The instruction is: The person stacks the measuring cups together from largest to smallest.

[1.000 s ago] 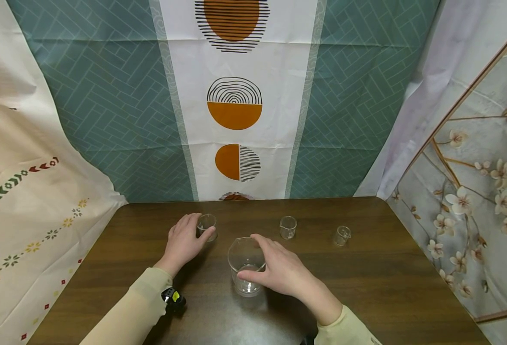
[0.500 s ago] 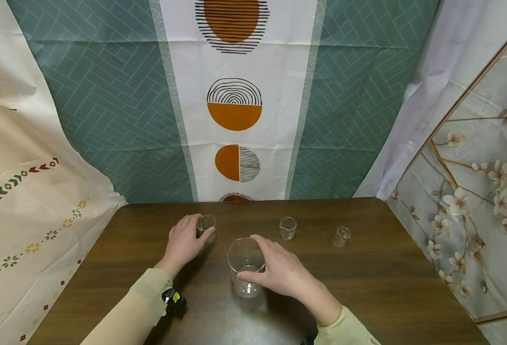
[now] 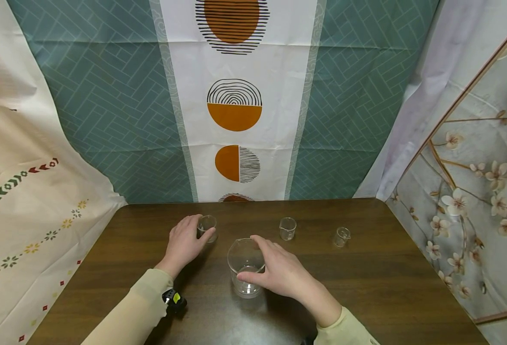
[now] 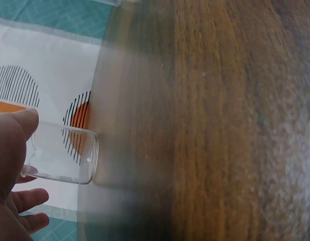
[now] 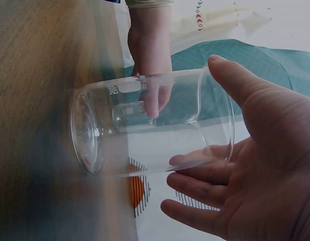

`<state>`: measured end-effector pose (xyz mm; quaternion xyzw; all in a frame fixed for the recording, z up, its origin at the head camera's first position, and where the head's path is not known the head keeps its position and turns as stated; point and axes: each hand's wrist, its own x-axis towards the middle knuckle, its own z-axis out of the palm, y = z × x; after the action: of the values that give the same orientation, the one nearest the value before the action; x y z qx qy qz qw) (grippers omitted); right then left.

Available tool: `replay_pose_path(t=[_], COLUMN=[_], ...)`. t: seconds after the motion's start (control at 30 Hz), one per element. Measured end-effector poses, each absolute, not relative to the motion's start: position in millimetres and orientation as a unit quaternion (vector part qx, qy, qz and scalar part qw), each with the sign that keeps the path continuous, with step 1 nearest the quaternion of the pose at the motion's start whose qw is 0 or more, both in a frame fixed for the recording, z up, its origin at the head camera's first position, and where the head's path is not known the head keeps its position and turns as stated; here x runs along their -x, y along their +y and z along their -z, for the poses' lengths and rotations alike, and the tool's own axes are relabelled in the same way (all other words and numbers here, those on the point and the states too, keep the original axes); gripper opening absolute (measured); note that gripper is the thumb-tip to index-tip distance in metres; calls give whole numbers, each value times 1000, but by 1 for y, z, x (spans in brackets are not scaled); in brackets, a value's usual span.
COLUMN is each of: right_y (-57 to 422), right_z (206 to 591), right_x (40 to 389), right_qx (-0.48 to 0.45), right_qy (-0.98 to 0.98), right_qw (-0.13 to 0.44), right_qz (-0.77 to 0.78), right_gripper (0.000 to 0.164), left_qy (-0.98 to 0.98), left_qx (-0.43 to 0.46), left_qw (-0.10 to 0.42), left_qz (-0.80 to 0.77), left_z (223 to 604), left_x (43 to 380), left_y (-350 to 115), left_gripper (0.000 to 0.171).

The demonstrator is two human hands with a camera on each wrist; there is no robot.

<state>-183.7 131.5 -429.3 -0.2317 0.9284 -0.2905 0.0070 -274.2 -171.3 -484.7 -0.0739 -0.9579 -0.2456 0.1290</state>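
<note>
A large beaker [image 3: 241, 262] stands upright near the middle of the brown table [image 3: 365, 297], slightly toward its left edge. The right hand [image 3: 279, 268] holds it near the rim, thumb on one side and fingers on the other, the grip spread wide; the right wrist view shows white print on the glass.

A smaller beaker [image 3: 207, 223] stands closer to the far edge, left of the large one and well apart from it. The left hand [image 3: 186, 242] holds it in a narrower grip between thumb and finger; in the left wrist view two other fingers stand clear of the glass.

Right of these, near the far edge, is a third beaker [image 3: 287, 230], and beyond it, toward the far right corner, the smallest beaker [image 3: 341, 237]. Both sleeves [image 3: 128, 306] are pale yellow. A green and white cloth [image 3: 245, 62] hangs behind the far edge, with a cream cloth [image 3: 29, 215] along the left edge and a flowered cloth [image 3: 465, 239] along the right.
</note>
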Motion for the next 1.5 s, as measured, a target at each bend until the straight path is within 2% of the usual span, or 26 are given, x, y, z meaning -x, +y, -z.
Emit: replay_pose_path(t=[0.87, 1.5], right_y=[131, 132], right_z=[429, 430], right_x=[185, 184], right_qx=[234, 232], right_qy=[928, 927], right_qw=[7, 9], right_qz=[291, 295], right_gripper=[95, 96], left_qy=[-957, -949], left_qx=[77, 97], left_qw=[137, 165], left_qz=[245, 252], left_z=[479, 474], left_x=[266, 251], left_y=[-170, -168], left_gripper=[63, 60])
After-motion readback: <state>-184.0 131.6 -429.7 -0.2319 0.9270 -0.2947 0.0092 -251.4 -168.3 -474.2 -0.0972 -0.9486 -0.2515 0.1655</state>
